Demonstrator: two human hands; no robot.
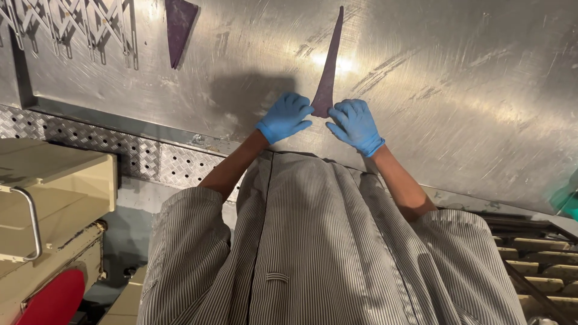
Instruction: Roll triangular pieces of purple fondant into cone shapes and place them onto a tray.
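Head view, looking down the person's front. Nearest the camera lies the striped grey-and-white coat point(319, 253), whose short sleeves leave both forearms bare as they reach away from the body. To the near left of the left hand stands a cream-coloured machine housing point(54, 198) with a metal handle point(30, 222), and a red part point(54, 301) shows at its base; to the near right of the right hand, slatted cream bars point(536, 259) run below the table edge. Between coat and hands runs the front edge of the table, faced on the left side with perforated tread plate point(120, 150). Left hand point(284, 117), in a blue glove, rests on the steel table point(457, 78) with fingers curled and their tips touching the left edge of the broad near end of a long, narrow, dark purple strip point(328, 75). Right hand point(355, 125), also in a blue glove, lies just beside that end on its right, fingers bent and narrow, fingertips at the strip's corner; whether either hand pinches the strip or only presses it flat cannot be told. The strip lies flat on the table between the two hands and tapers away from them to a fine point. Farther off, beyond and to the left of the left hand, a second dark purple piece point(177, 27), triangular, lies on the same surface, and beyond it a metal lattice point(72, 27) occupies the far left corner.
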